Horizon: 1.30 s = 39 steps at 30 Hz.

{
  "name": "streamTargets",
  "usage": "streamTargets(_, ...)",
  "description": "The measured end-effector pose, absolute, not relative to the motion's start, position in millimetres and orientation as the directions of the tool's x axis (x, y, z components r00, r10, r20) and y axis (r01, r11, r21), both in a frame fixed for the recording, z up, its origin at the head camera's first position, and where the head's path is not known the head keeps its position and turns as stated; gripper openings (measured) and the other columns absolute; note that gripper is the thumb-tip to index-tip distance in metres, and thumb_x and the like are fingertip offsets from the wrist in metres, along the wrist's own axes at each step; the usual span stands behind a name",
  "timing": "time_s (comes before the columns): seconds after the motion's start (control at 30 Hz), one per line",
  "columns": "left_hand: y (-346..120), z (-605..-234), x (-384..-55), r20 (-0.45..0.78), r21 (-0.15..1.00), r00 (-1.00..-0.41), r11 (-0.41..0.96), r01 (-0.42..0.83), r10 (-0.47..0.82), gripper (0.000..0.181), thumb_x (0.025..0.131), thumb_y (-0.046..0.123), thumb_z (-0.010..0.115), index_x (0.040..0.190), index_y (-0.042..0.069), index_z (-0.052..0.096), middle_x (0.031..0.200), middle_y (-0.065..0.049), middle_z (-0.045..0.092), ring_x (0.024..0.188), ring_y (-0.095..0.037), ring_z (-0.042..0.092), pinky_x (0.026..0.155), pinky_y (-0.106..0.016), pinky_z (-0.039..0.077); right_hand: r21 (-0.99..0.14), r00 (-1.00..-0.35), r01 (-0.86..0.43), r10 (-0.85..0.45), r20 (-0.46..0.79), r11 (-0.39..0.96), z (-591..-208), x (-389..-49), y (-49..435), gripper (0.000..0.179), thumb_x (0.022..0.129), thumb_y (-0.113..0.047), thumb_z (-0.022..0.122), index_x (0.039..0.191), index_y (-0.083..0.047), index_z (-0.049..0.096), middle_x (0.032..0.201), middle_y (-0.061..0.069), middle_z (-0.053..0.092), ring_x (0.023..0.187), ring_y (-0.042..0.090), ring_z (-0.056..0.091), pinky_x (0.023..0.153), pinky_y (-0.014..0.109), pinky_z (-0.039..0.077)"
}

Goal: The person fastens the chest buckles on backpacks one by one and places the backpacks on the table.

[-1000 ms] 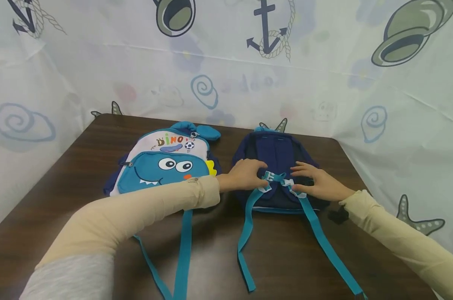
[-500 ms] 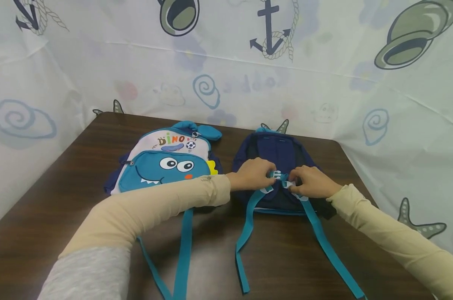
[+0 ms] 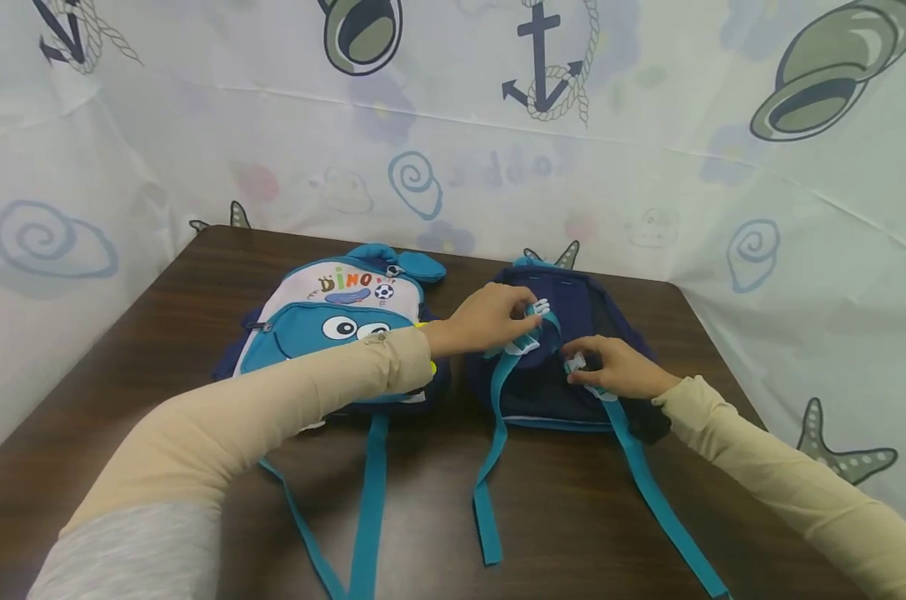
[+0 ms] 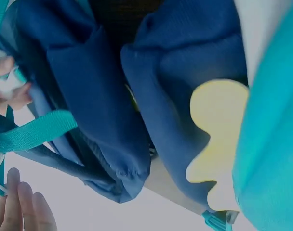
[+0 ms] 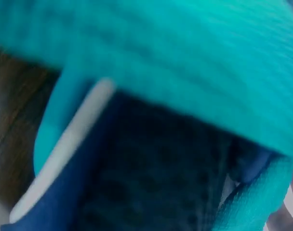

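Observation:
The navy backpack (image 3: 618, 321) lies with its strap side up on the table. My left hand (image 3: 490, 319) pinches a white buckle piece (image 3: 541, 308) on a teal strap, lifted a little above the pack. Lower on the pack, my right hand (image 3: 621, 367) pinches another white buckle piece (image 3: 575, 363). The two pieces stand apart. In the left wrist view, right-hand fingers (image 4: 22, 96) hold a white piece, and the left fingers (image 4: 27, 202) show at the bottom left. A blurred teal strap (image 5: 161, 53) fills the top of the right wrist view.
A dinosaur backpack (image 3: 310, 333) lies to the left, partly hidden by my left forearm. Loose teal straps (image 3: 370, 500) run from it towards the near edge of the brown table (image 3: 573, 517). A patterned white sheet (image 3: 453, 108) hangs behind and at both sides.
My left hand has moved up and left, lifting its buckle piece and strap. My right hand has closed in on the other piece. The two pieces, close together before, are now apart.

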<state>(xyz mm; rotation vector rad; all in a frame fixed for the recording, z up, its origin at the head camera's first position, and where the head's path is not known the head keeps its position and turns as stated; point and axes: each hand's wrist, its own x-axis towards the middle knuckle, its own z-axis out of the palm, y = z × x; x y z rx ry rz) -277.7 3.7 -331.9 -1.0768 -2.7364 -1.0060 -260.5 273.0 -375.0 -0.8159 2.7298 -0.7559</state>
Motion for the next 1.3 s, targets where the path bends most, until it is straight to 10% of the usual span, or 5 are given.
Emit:
streamTargets(0.43,-8.2,-319.6,-283.5,0.314,0.614,-0.774,0.504,0.607,0.550,0.031,0.103,0.025,0.057,0.127,0.008,0.064,0.083,-0.004,0.063,0.074,-0.015,0.057,0.068,-0.023,0.048,-0.380,-0.814,-0.474,-0.560,-0.156,0.795,-362.8,-269.6,282.7,0.033,0.090,-0.023,0.074,0.115,-0.003,0.069,0.110,0.010,0.066,0.100,0.025,0.059,0.087,0.046,0.053)
streamTargets(0.77,-10.9,-319.2,-288.7,0.317,0.581,-0.753,0.509,0.635,0.577,0.032,0.102,0.026,0.058,0.127,0.007,0.066,0.079,-0.004,0.062,0.072,-0.015,0.057,0.069,-0.024,0.048,-0.507,-0.801,-0.442,-0.580,-0.149,0.740,-363.6,-266.2,274.5,0.036,0.092,-0.018,0.072,0.124,-0.001,0.066,0.104,0.006,0.068,0.092,0.018,0.061,0.077,0.030,0.054)
streamTargets(1.07,-11.3,-313.6,-288.7,0.308,0.530,-0.726,0.523,0.667,0.615,0.031,0.104,0.024,0.055,0.128,0.007,0.066,0.086,-0.005,0.064,0.079,-0.015,0.058,0.077,-0.027,0.050,-0.402,-0.776,-0.587,-0.630,0.033,0.703,-378.4,-262.4,276.2,0.022,0.091,-0.017,0.073,0.111,-0.008,0.070,0.107,0.005,0.068,0.099,0.021,0.061,0.084,0.041,0.052)
streamTargets(1.3,-9.4,-309.2,-292.7,0.332,0.467,-0.668,0.499,0.730,0.667,0.022,0.104,0.023,0.054,0.100,0.007,0.068,0.073,-0.002,0.052,0.072,-0.016,0.051,0.068,-0.026,0.042,-0.403,-0.789,-0.613,-0.557,0.260,0.680,-361.1,-260.9,287.8,0.024,0.090,-0.008,0.071,0.114,-0.006,0.069,0.099,0.003,0.068,0.088,0.011,0.060,0.076,0.034,0.053)
